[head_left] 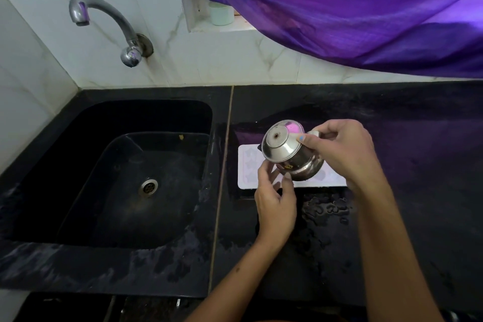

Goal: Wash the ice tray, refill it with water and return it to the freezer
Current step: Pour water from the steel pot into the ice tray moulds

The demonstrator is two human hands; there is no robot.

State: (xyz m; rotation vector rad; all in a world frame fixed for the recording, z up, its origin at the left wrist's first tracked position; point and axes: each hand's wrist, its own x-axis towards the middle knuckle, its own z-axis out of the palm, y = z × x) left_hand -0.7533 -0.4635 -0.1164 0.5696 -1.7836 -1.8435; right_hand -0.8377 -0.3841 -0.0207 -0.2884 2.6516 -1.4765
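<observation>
Centre frame, we note the right hand in firm grip on a tilted steel pot over the ice tray; left hand fingertips touch the pot's lower edge, grip loose.

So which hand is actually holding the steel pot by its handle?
The right hand: it grips the pale handle of the tilted steel pot over the white ice tray. The left hand only touches the pot's lower rim with its fingertips.
</observation>
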